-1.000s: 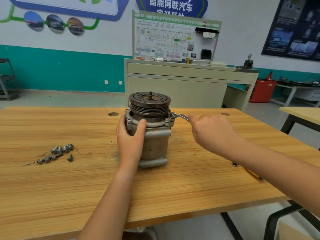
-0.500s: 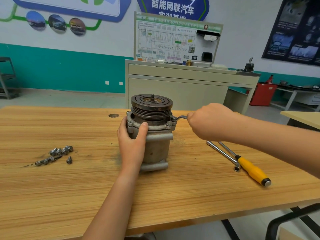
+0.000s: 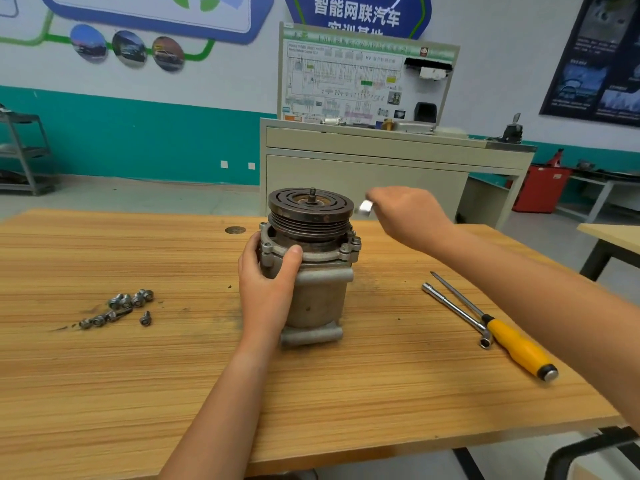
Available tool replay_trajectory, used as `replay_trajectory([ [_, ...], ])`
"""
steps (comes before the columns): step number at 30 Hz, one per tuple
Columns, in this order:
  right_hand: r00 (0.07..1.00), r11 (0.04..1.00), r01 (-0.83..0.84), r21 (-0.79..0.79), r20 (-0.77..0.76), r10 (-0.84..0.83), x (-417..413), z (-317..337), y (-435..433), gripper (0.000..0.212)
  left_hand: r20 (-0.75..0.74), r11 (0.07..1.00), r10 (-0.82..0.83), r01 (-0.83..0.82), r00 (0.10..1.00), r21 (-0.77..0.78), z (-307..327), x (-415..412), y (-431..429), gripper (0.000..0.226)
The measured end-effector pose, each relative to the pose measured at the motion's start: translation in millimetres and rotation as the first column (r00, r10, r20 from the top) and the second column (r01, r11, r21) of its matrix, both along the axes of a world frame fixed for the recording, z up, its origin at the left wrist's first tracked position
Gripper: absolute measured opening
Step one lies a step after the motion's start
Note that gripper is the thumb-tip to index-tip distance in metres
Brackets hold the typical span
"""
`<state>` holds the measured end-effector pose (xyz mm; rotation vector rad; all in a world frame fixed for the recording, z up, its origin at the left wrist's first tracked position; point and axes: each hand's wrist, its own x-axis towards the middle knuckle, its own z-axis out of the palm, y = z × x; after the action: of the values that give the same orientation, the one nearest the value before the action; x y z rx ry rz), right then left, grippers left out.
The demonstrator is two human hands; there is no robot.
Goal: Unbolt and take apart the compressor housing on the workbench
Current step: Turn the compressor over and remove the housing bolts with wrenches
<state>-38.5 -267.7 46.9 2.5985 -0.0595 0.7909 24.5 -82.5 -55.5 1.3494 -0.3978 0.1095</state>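
A grey metal compressor stands upright on the wooden workbench, its dark grooved pulley on top. My left hand grips the housing's left side just under the bolted flange. My right hand is raised to the right of the pulley, closed around a small wrench whose silver end sticks out, blurred, clear of the flange bolts.
Several loose bolts lie on the bench to the left. A socket bar and a yellow-handled screwdriver lie to the right. A beige cabinet stands behind the bench, another table's corner at far right.
My right hand has lifted the wrench off the flange bolt and raised it beside the pulley. My left hand keeps its grip on the housing. The tools at right came into view.
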Motion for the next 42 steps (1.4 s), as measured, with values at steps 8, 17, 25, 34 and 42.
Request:
replay_trajectory([
  [8,0.987,0.980,0.146,0.133,-0.088,-0.135,-76.1,-2.5,46.7,0.032,-0.016,1.000,0.010,-0.011,1.000,-0.023,-0.8,-1.5,-4.6,0.057],
  [17,0.900,0.935,0.332,-0.128,-0.254,-0.354,-74.0,-8.8,72.8,0.031,-0.020,1.000,0.001,-0.001,1.000,-0.025,-0.2,-2.9,-2.8,0.057],
  [25,0.865,0.912,0.281,-0.299,-0.333,-0.376,-70.3,-4.6,71.2,0.028,-0.026,0.999,0.000,-0.001,1.000,-0.039,-0.2,-5.9,-4.0,0.059],
  [34,0.882,0.899,0.101,-0.426,-0.380,-0.280,-16.0,13.7,16.2,0.024,-0.001,1.000,-0.007,0.007,1.000,-0.009,0.9,-2.4,-0.6,0.060],
  [42,0.993,0.996,-0.083,0.018,0.086,0.081,-22.8,-4.7,9.4,0.027,0.022,1.000,0.015,-0.015,1.000,0.021,0.7,-1.7,-0.3,0.059],
])
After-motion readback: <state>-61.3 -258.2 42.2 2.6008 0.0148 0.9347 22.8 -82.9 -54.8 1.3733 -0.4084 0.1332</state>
